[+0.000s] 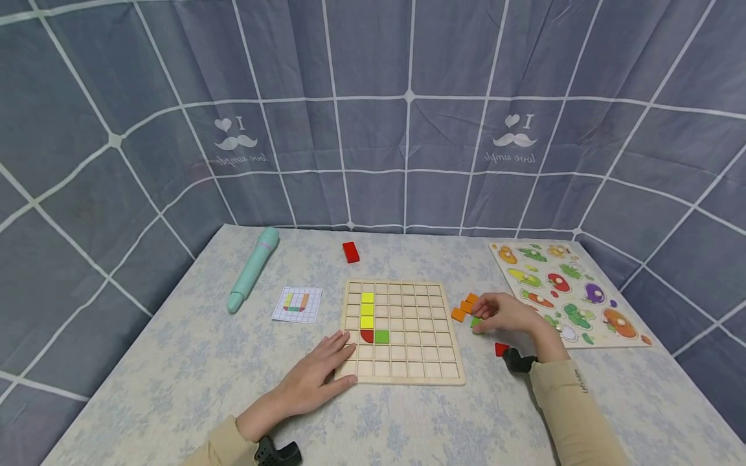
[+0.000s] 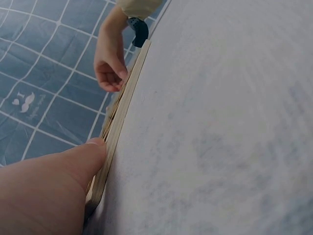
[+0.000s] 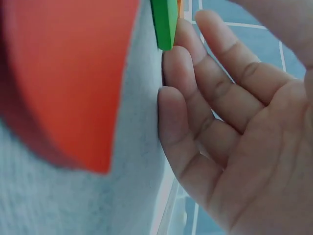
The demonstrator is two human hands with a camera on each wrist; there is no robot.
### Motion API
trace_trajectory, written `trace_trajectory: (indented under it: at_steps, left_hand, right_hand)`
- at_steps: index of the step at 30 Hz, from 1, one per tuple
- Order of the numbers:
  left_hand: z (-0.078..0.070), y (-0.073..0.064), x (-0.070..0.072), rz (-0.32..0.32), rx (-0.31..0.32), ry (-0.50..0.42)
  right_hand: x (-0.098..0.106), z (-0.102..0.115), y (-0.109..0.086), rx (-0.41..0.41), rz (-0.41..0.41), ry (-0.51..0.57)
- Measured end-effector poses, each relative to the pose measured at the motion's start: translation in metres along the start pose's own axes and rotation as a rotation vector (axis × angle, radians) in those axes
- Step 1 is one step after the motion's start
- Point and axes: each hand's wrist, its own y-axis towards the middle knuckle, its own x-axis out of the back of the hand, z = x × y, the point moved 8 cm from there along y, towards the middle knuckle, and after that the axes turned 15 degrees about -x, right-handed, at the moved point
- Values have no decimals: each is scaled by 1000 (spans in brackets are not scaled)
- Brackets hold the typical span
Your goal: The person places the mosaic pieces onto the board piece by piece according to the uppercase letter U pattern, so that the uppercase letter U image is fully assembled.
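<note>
Left of the wooden board (image 1: 414,350), a teal tube (image 1: 253,270) and picture card (image 1: 297,305); behind, a red block (image 1: 351,252); right, a veggie puzzle (image 1: 577,291). By the right wrist, a red piece (image 1: 500,349). In the board's squares, three yellow pieces (image 1: 367,309), a red corner (image 1: 366,336), a green square (image 1: 381,336). Resting the left hand (image 1: 317,374), straight-fingered, on the board. Bending the right hand (image 1: 507,312) over a green piece (image 3: 165,27) near orange pieces (image 1: 466,307); cannot tell if pinching.

A teal cylinder (image 1: 253,270) lies left of a vegetable puzzle board (image 1: 574,295).
</note>
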Motion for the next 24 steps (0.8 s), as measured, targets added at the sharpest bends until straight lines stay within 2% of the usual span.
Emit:
trace_trajectory:
  at_steps: [7,10,14,18,20,24]
  left_hand:
    - [1,0,0,-1,7,-5]
    - [2,-1,-1,1,9,-5]
    - [2,-1,-2,4,6,-4]
    - [1,0,-1,1,1,-4]
    - [1,0,-1,-1,2,-4]
    - [0,0,0,-4,4,-10]
  right_hand:
    - [0,1,1,9,-28,-44]
    - [-1,9,-2,27,-45,-65]
    - [-4,29,-6,84,-47,-71]
    - [-9,51,-10,145,3,-38]
    - [-14,69,-17,163,38,-27]
    - [-28,90,-15,209,96,-35]
